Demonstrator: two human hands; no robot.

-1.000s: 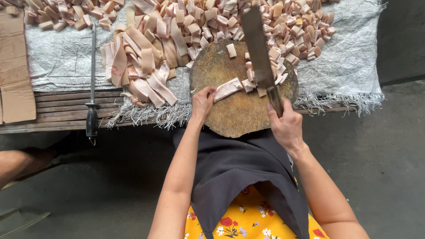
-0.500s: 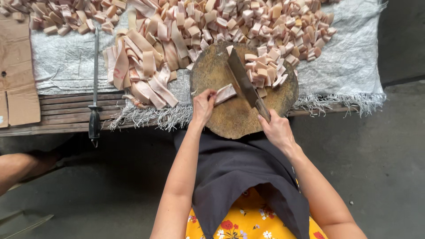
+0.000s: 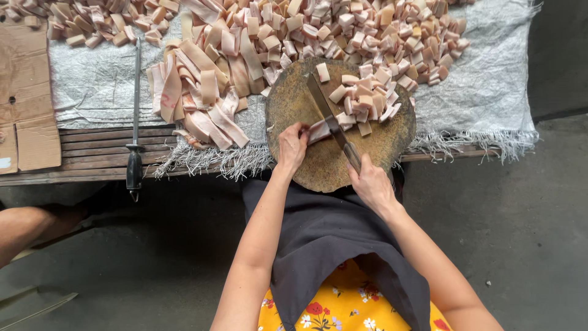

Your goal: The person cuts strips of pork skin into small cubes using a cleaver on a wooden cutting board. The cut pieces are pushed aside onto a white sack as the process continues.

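A round wooden chopping block (image 3: 306, 165) sits at the near edge of a low bench. My left hand (image 3: 291, 146) presses down on a pale pink strip of fatty meat (image 3: 320, 130) lying on the block. My right hand (image 3: 371, 184) grips the handle of a cleaver (image 3: 324, 109), whose blade rests down across the strip, right beside my left fingers. Several cut cubes (image 3: 367, 101) lie piled on the block's far right side.
A heap of uncut strips (image 3: 199, 92) lies left of the block on a white woven sack (image 3: 98, 86). More cubes (image 3: 343, 24) cover the back. A sharpening steel (image 3: 135, 122) and cardboard (image 3: 24, 92) lie at the left. Another person's limb (image 3: 27, 230) shows lower left.
The cleaver came down from a raised, upright position onto the strip. My left hand stayed on the strip, which is now shorter.
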